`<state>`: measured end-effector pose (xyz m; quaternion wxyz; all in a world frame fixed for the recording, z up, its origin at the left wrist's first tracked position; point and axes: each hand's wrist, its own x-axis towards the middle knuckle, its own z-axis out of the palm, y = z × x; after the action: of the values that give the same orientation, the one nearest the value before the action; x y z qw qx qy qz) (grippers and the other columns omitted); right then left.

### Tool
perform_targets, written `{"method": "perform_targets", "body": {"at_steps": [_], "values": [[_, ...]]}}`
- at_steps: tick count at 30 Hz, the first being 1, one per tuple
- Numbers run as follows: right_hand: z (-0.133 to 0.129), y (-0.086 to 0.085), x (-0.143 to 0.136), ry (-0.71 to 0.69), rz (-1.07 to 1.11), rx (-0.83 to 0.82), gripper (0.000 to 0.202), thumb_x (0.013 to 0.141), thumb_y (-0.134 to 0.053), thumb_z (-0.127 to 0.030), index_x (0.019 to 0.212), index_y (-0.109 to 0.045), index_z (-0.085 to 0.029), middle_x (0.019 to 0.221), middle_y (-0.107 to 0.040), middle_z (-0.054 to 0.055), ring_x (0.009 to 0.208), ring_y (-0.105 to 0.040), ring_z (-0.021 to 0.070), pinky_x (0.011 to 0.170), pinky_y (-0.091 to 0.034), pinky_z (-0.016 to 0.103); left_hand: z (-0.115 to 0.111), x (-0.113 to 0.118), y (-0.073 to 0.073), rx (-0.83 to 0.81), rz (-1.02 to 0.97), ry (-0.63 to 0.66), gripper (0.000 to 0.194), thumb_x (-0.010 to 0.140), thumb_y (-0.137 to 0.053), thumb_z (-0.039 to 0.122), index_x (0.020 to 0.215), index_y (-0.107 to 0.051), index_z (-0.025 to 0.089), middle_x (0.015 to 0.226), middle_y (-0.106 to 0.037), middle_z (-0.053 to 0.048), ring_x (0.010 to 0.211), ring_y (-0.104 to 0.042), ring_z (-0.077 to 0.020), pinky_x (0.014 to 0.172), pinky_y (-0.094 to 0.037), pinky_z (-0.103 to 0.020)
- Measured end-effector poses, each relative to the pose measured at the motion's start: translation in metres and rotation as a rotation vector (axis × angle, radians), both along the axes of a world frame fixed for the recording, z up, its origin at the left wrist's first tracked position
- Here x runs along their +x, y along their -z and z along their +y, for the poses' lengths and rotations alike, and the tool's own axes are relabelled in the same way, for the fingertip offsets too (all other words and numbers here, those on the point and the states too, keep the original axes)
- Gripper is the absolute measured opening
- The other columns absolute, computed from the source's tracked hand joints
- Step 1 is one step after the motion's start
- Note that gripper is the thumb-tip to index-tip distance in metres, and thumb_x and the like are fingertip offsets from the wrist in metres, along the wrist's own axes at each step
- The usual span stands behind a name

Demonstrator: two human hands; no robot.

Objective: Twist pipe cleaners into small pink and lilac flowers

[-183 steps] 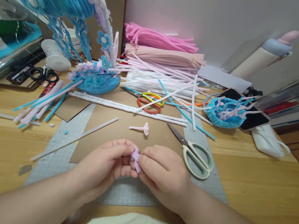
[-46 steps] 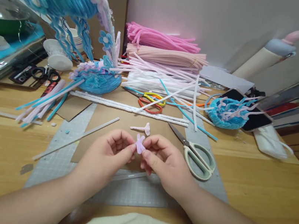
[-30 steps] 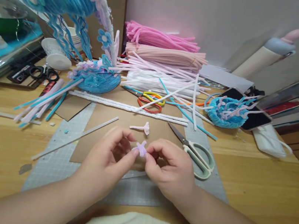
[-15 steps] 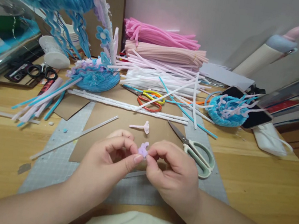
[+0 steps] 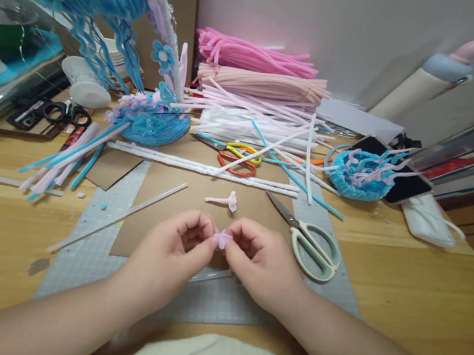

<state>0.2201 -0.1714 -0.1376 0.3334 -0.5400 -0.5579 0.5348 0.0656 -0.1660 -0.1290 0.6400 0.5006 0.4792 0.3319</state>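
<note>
Between my two hands is a small lilac pipe-cleaner flower (image 5: 222, 239), held above the cardboard sheet. My left hand (image 5: 176, 245) pinches its left side with thumb and forefinger. On the opposite side, the thumb and fingers of my right hand (image 5: 258, 261) pinch it too. Just beyond my fingertips a pale pink pipe-cleaner flower with a stem (image 5: 228, 201) lies on the cardboard (image 5: 163, 193). Scissors with pale green handles (image 5: 313, 245) rest right of my right hand. A clear glue stick (image 5: 124, 216) lies slantwise to the left, and another clear strip (image 5: 211, 276) shows under my hands.
Bundles of pink and white pipe cleaners (image 5: 260, 83) lie at the back by the wall. A tall blue pipe-cleaner decoration (image 5: 156, 124) stands back left. A blue pipe-cleaner piece (image 5: 359, 175) sits over a phone (image 5: 411, 186) at right. Red-and-yellow-handled scissors (image 5: 242, 159) lie behind the cardboard.
The lilac flower has turned and its petals now show spread. My hands have shifted slightly, the right hand moving left, with both still pinching the flower.
</note>
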Motion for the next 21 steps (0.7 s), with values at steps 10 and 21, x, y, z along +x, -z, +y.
{"method": "perform_targets", "body": {"at_steps": [10, 21], "values": [[0.007, 0.004, 0.01, -0.117, 0.634, -0.68, 0.018, 0.076, -0.056, -0.027, 0.063, -0.054, -0.014, 0.047, -0.053, -0.005, 0.027, -0.043, 0.0042, 0.025, -0.027, 0.013, 0.005, 0.0, 0.001, -0.105, -0.097, 0.116, 0.014, 0.079, -0.061, 0.026, 0.078, -0.051, 0.017, 0.068, -0.059, 0.001, 0.064, -0.055, -0.0113, 0.061, -0.044, -0.024], [0.008, -0.001, 0.012, -0.032, 0.794, -0.995, 0.015, 0.078, -0.05, -0.02, 0.066, -0.055, -0.013, 0.046, -0.047, -0.008, 0.026, -0.036, 0.0004, 0.028, -0.023, 0.012, 0.007, 0.001, 0.005, -0.351, -0.226, 0.06, 0.018, 0.074, -0.068, 0.026, 0.08, -0.056, 0.013, 0.068, -0.062, 0.0, 0.058, -0.053, -0.0087, 0.059, -0.042, -0.022]]}}
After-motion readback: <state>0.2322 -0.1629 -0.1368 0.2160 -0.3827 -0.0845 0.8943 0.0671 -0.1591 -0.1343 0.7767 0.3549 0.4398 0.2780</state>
